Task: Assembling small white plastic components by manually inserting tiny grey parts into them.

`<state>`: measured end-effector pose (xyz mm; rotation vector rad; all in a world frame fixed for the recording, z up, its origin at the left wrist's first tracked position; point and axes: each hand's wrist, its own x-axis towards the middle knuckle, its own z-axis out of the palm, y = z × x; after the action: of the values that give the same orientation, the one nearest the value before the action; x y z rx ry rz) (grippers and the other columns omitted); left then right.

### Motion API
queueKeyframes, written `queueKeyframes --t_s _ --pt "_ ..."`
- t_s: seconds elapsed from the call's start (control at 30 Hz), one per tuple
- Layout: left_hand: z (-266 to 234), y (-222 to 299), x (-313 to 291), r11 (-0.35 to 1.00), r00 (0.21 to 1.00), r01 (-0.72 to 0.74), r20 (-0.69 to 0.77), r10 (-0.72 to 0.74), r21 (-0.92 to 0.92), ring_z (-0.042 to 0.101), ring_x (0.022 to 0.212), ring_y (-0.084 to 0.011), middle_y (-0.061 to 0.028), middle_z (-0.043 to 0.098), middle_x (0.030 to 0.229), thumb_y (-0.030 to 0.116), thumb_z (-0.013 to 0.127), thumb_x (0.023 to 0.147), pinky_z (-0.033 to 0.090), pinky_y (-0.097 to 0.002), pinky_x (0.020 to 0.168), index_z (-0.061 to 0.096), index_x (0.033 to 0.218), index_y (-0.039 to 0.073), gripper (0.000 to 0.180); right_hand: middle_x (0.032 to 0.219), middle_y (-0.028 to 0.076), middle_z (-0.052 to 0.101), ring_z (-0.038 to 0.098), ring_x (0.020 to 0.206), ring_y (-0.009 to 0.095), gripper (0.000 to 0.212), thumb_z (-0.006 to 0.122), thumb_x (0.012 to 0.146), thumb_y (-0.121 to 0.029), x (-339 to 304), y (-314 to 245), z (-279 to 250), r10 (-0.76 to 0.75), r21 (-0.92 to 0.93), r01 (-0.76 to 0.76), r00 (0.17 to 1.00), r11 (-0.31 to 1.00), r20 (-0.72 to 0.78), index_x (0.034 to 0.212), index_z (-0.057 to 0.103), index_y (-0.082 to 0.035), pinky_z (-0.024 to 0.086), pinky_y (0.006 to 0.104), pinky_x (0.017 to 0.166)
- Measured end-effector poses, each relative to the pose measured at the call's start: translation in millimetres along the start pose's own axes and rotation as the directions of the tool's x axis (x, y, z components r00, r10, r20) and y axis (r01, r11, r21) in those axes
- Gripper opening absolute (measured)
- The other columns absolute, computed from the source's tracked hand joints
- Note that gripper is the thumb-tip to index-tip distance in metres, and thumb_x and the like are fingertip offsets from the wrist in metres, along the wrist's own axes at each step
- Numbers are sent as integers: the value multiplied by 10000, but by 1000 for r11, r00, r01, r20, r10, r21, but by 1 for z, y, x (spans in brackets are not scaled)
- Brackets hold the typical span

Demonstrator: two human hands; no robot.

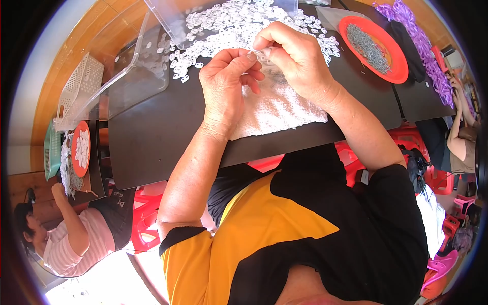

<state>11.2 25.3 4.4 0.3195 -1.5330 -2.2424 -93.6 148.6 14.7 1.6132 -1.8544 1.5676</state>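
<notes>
Left of the fingers we note one clear plastic container; beyond them, one heap of white, holed plastic pieces, too many to count. Our left hand and right hand pinch one small pale piece, mostly hidden between the fingertips. Beneath: one rough white cloth. Rightward: one smooth red plate bearing thin grey metal pieces.

White perforated basket near a green basket at left, purple strands at right
</notes>
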Motion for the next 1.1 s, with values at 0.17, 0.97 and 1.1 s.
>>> queueKeyframes --t_s 0.17,0.97,1.1 --pt "0 0 -1 1000 1000 10 5 -10 -9 635 664 -207 -153 644 827 62 597 911 484 -291 534 604 969 -71 146 837 76 640 641 700 242 221 549 756 126 -1 1 2 -25 -15 26 1000 1000 1 896 557 -44 492 332 602" --pt "-1 -1 1 996 994 75 -77 -78 -49 593 613 -166 -99 623 770 51 625 868 452 -279 501 604 872 -30 84 937 93 686 681 903 178 235 537 853 91 -4 4 9 75 -55 -72 995 996 61 1052 604 -15 536 282 774" --pt "-3 -2 2 995 994 77 -77 -82 -57 598 613 -165 -103 628 773 46 630 863 455 -275 496 606 873 -31 82 907 83 667 671 861 187 221 550 853 78 -5 8 8 37 -112 -33 999 993 36 1040 607 -23 528 293 725"
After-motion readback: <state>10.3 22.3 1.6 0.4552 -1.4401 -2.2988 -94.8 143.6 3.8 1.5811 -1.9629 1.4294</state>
